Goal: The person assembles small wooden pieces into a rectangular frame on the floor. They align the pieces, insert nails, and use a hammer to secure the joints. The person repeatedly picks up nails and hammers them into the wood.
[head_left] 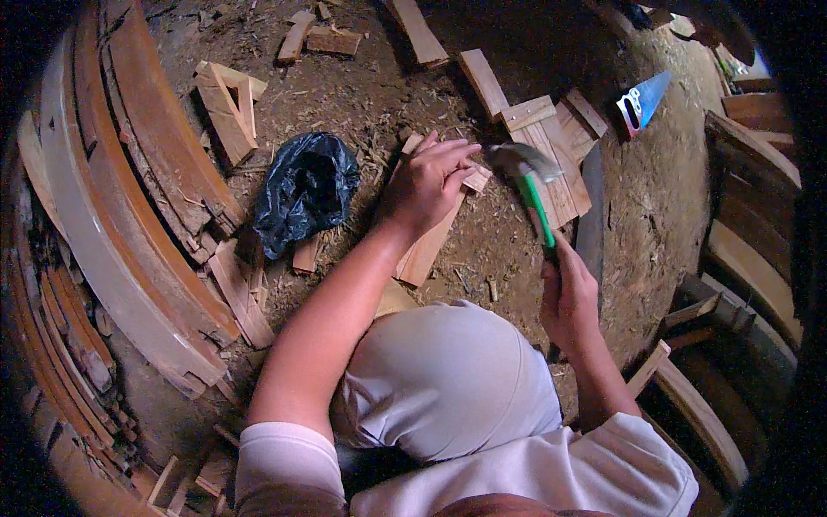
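Observation:
My left hand [428,183] presses down on a narrow wooden slat [425,248] that lies on the dirt floor, fingers closed around its far end. My right hand [568,295] grips the green handle of a claw hammer [527,177]. The blurred metal hammer head hangs just right of my left fingers, above a small panel of joined boards [551,146]. My bent knee in light grey cloth fills the lower middle.
A crumpled black plastic bag [303,191] lies left of the slat. Long curved planks [129,215] are stacked along the left. A blue handsaw [644,99] rests at the upper right. Wood offcuts [226,108] and chips litter the ground; more boards [749,250] stand at right.

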Tool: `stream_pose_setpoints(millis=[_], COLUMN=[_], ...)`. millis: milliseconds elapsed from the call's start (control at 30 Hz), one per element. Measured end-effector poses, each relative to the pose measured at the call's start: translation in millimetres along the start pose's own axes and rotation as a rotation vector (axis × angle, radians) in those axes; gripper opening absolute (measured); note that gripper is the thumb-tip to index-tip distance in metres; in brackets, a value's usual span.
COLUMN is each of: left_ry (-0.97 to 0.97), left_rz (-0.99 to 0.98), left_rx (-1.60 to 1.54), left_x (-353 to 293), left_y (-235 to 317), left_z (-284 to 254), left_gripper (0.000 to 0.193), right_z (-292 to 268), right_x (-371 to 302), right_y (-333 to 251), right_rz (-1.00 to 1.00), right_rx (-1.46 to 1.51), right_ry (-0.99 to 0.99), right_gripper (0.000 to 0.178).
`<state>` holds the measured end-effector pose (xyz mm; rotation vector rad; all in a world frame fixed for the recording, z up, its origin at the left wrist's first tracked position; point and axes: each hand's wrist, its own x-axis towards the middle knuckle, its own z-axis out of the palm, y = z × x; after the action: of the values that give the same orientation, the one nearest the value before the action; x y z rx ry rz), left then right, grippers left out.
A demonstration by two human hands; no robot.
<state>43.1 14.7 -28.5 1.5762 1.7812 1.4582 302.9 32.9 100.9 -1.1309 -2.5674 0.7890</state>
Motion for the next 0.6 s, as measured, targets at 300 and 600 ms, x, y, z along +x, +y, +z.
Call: stream_pose_setpoints(millis=[300,600], left_ry=[0.022,0.061], left_rz=[-0.012,0.009], left_rx=[0.020,0.053], left_x=[0,1], left_y=[-3,-9], left_z=[4,9], left_gripper=[0.013,0.013], right_z=[5,2], right_x=[4,1], right_y=[-11,-18], right_rz=[-0.081,-0.096], right_rx=[-0.036,-0.094], right_ry=[0.073,0.100], right_gripper=[0.055,0.049])
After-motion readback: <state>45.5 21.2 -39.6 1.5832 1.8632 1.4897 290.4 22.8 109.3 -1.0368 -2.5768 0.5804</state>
